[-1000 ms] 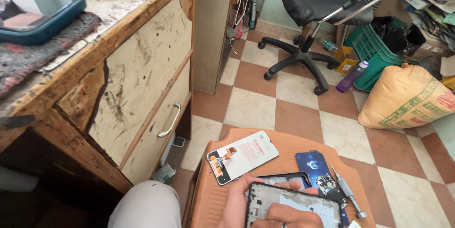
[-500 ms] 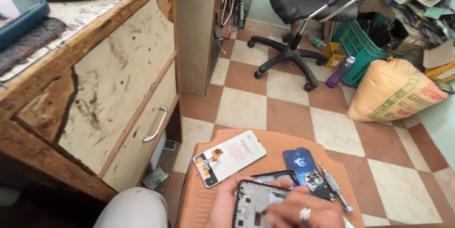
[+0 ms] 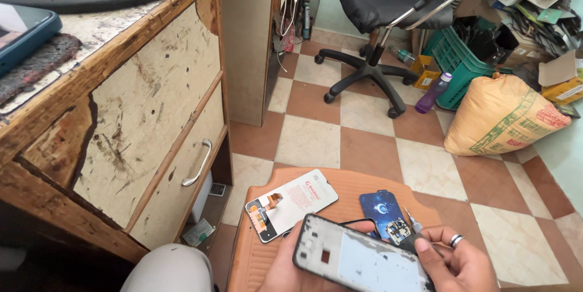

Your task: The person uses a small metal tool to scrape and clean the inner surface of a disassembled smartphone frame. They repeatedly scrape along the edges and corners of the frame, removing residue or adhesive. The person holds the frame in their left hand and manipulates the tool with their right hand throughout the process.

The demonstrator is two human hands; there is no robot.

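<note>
HOLD: at bottom centre I see both hands on the phone frame [image 3: 358,261]; left hand [image 3: 285,268] grips its near edge, right hand [image 3: 452,261] clasps the far corner | HANDLING: I judge it light, stiff, thin, fragile; hold by rims | NEARBY: white screen panel [image 3: 291,204], blue back cover [image 3: 382,210] on orange stool [image 3: 352,186] | CONTAINERS: green crate [image 3: 458,64], upper right, contents unclear

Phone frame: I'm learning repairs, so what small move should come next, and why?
Probably lower the phone frame flat onto the orange stool top. Both the left hand and the right hand hold it in the air, so neither is free for the small screwdriver or the white screen panel lying there.
</note>
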